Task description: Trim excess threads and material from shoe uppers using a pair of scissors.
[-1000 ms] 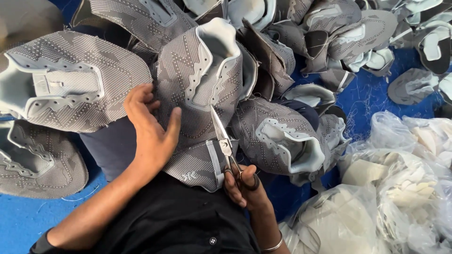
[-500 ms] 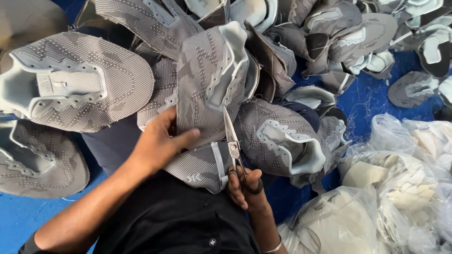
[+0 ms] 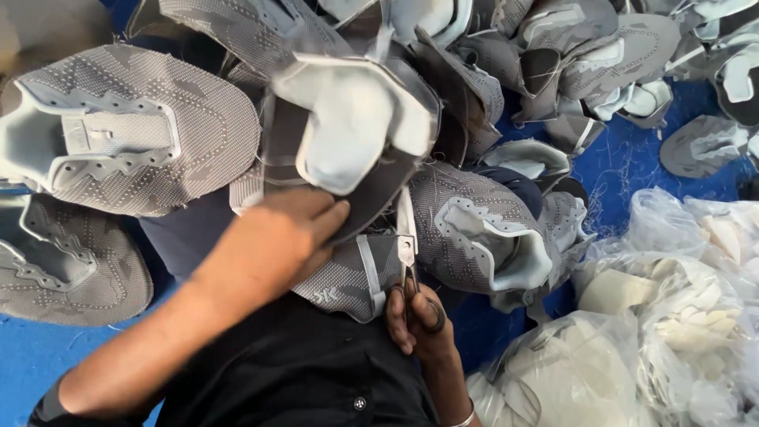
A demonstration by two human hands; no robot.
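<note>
Against knitted grey shoe upper [image 3: 348, 134], steel scissors [image 3: 407, 245] in right hand [image 3: 419, 320].

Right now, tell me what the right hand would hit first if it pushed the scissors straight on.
Probably the grey shoe upper that the left hand holds: the scissors in the right hand point up at its lower edge, though depth is unclear.

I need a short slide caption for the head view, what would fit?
Left hand holds a grey shoe upper while right hand grips scissors.
</note>
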